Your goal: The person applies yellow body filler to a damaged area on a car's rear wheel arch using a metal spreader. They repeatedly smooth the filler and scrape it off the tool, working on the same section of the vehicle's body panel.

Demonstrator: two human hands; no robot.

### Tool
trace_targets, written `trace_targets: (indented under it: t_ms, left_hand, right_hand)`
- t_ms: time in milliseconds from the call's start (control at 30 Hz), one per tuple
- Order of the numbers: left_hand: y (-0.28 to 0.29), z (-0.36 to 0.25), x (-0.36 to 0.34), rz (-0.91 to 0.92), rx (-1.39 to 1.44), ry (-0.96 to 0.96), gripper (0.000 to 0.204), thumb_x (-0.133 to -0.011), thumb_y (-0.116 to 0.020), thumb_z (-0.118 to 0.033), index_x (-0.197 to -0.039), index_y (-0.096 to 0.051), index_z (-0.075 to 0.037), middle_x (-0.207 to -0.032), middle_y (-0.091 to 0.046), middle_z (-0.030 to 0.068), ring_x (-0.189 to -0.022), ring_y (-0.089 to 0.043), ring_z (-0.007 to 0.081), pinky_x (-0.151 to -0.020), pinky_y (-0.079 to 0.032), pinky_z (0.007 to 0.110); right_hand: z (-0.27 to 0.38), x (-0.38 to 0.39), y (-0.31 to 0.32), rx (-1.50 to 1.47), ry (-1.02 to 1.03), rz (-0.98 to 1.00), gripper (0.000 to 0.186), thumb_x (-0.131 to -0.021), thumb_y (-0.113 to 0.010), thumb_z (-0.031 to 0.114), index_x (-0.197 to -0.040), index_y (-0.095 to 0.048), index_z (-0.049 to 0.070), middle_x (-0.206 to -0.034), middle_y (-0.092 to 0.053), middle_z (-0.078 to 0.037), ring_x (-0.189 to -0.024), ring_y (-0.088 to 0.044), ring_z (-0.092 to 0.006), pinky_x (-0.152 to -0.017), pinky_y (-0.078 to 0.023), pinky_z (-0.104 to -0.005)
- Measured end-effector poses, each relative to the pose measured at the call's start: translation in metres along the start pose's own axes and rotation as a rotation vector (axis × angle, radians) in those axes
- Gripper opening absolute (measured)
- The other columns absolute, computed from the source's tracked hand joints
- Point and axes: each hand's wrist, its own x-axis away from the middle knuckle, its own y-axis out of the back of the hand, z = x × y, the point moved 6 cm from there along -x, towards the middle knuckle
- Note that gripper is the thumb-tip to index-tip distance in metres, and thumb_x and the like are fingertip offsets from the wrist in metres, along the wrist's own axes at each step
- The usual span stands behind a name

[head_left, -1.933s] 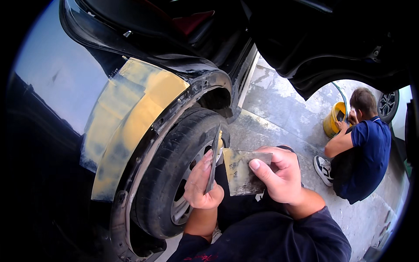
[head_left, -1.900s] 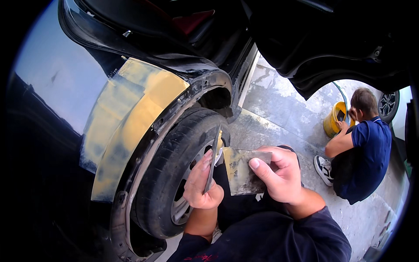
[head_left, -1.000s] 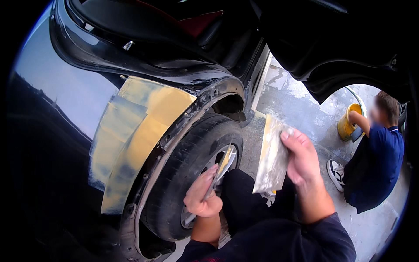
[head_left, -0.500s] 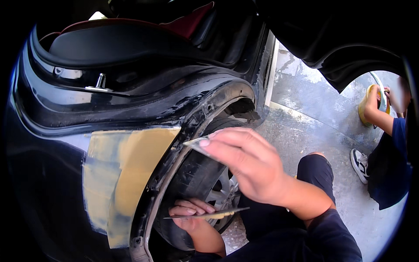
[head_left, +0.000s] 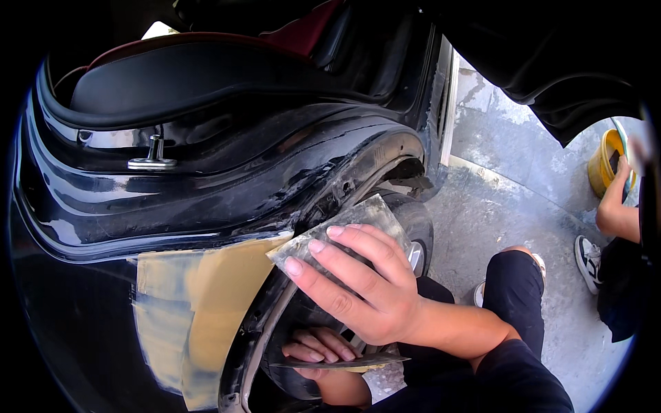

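Observation:
My right hand (head_left: 368,286) grips a thin, grey, smeared metal putty spreader (head_left: 380,212), fingers spread along its face. The spreader's left corner meets the upper right corner of a tan body filler patch (head_left: 220,296) on the black car panel; whether it touches I cannot tell. Below, beside the wheel, my left hand (head_left: 320,346) holds a second thin plate (head_left: 382,361) almost edge-on. Some tan filler shows under that plate's edge. The patch is thicker tan on its right and streaked with grey-blue on its left.
The wheel arch edge (head_left: 265,323) curves beside the patch, with the tire (head_left: 416,224) behind my hands. A metal striker (head_left: 153,155) juts from the door frame. At right, another person's hand (head_left: 615,206) is at a yellow bucket (head_left: 600,165) on the grey floor.
My right hand has turned the spreader from nearly edge-on to showing its broad face, with fingers spread across it. The view has shifted; my left hand still holds its plate low.

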Motion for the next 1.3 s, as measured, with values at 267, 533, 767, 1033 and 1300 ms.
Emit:
trace_targets:
  t_ms: [267,533,767,1033,1300]
  left_hand:
    - [0.002,-0.002,-0.003,0.045,0.039,0.017,0.032,-0.106,-0.04,-0.024,-0.095,-0.051,0.004,-0.083,-0.058,0.0198,-0.069,-0.068,0.0368,-0.053,-0.062,0.051]
    - [-0.001,-0.005,-0.002,0.07,0.06,0.012,0.037,-0.108,-0.034,-0.026,-0.097,-0.052,0.004,-0.085,-0.059,0.0204,-0.072,-0.069,0.0364,-0.054,-0.062,0.052]
    - [0.001,-0.001,-0.001,0.033,0.124,0.02,0.039,-0.108,-0.032,-0.027,-0.099,-0.053,0.004,-0.088,-0.06,0.0206,-0.075,-0.069,0.0369,-0.056,-0.062,0.053]
    - [0.0,-0.001,-0.002,0.024,0.09,0.017,0.04,-0.108,-0.032,-0.029,-0.099,-0.053,0.003,-0.087,-0.061,0.0203,-0.076,-0.069,0.0359,-0.056,-0.062,0.052]
    - [-0.001,0.0,-0.004,0.071,0.093,0.007,0.023,-0.104,-0.045,-0.018,-0.1,-0.054,0.003,-0.088,-0.062,0.0195,-0.077,-0.07,0.035,-0.056,-0.061,0.05]
  right_hand:
    - [-0.001,-0.003,-0.004,0.006,-0.023,-0.016,0.034,-0.082,-0.067,0.011,-0.114,-0.072,0.007,-0.114,-0.063,-0.009,-0.103,-0.059,-0.0283,-0.082,-0.055,-0.0396]
    - [0.005,0.001,-0.008,-0.014,-0.049,0.008,0.033,-0.083,-0.065,0.013,-0.115,-0.072,0.006,-0.116,-0.063,-0.009,-0.105,-0.059,-0.0286,-0.085,-0.053,-0.041]
    - [0.009,0.011,-0.003,-0.062,-0.088,0.041,0.033,-0.082,-0.066,0.012,-0.114,-0.072,0.006,-0.116,-0.062,-0.01,-0.104,-0.059,-0.0289,-0.084,-0.053,-0.0413]
    - [0.005,0.002,-0.005,-0.005,-0.056,-0.058,0.034,-0.08,-0.069,0.011,-0.113,-0.072,0.005,-0.11,-0.064,-0.011,-0.101,-0.06,-0.0286,-0.082,-0.054,-0.0406]
    - [0.009,0.001,-0.007,-0.016,-0.08,-0.04,0.033,-0.08,-0.068,0.012,-0.113,-0.072,0.005,-0.111,-0.064,-0.011,-0.1,-0.061,-0.0285,-0.082,-0.054,-0.0411]
